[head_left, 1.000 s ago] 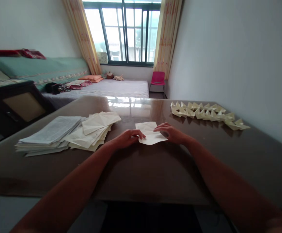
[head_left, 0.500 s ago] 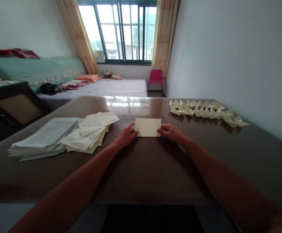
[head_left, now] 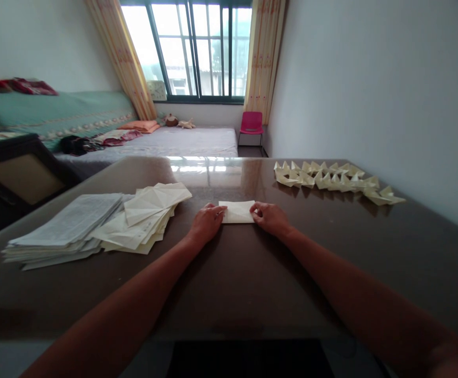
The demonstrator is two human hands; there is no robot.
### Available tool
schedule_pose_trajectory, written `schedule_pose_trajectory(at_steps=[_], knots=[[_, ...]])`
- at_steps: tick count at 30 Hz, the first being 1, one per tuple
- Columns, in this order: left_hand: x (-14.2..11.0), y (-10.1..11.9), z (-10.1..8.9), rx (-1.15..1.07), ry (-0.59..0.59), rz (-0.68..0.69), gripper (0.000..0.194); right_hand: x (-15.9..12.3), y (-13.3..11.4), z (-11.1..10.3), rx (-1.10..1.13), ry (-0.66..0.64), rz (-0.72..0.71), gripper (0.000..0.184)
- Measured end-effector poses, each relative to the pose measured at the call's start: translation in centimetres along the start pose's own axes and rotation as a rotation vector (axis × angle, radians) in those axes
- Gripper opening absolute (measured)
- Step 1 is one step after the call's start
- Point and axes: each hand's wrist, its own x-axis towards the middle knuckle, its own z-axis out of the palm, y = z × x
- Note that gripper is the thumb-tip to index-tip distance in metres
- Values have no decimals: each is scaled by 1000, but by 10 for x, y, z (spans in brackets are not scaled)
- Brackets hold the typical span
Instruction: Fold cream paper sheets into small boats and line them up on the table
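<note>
A small cream sheet of paper (head_left: 238,212), folded into a narrow rectangle, lies low over the brown table between my hands. My left hand (head_left: 208,223) pinches its left end between thumb and fingers. At the opposite end, the fingers of my right hand (head_left: 271,218) are closed on the paper's right edge. The side facing me is plain, without visible print. To the left lies a loose pile of creased cream paper sheets (head_left: 142,218), apart from both hands.
A stack of printed paper (head_left: 65,220) sits on the table's left side (head_left: 67,294). Folded paper boats (head_left: 331,178) stand in rows at the back right. Beyond the table are a bed (head_left: 197,140), a pink chair (head_left: 251,123) and a dark cabinet (head_left: 20,173).
The paper has gone from a taller rectangle with printed lines showing to a lower, plain strip. Both hands have shifted their hold, with fingers now over its ends.
</note>
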Motion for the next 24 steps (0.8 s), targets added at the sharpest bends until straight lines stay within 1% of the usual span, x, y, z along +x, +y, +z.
schedule_pose_trajectory(at_steps=[4, 6, 7, 9, 11, 13, 15, 20, 22, 24], knots=[[-1, 2, 2, 99, -21, 23, 33, 1, -1, 1, -36, -17, 26, 21], [-2, 2, 2, 161, -10, 59, 33, 2, -1, 0, -50, -24, 35, 22], [-3, 3, 2, 179, 2, 102, 33, 2, -2, 0, -54, -29, 38, 22], [-4, 4, 3, 175, 17, 229, 34, 2, -2, -1, -57, -37, 37, 23], [-5, 5, 3, 131, -8, 381, 37, 2, -2, -1, -53, -41, 32, 24], [-7, 8, 4, 90, -56, 474, 39, 1, -3, -1, -49, -37, 25, 24], [-9, 11, 4, 84, -108, 494, 39, 2, -3, 0, -49, -32, 23, 23], [-17, 16, 0, 143, -227, 463, 43, 2, -3, -2, -63, -49, 13, 23], [-19, 18, -2, 155, -246, 460, 43, -1, -4, -8, -85, -21, -15, 25], [-20, 18, -3, 167, -247, 455, 43, -7, -7, -15, -114, 36, -93, 29]])
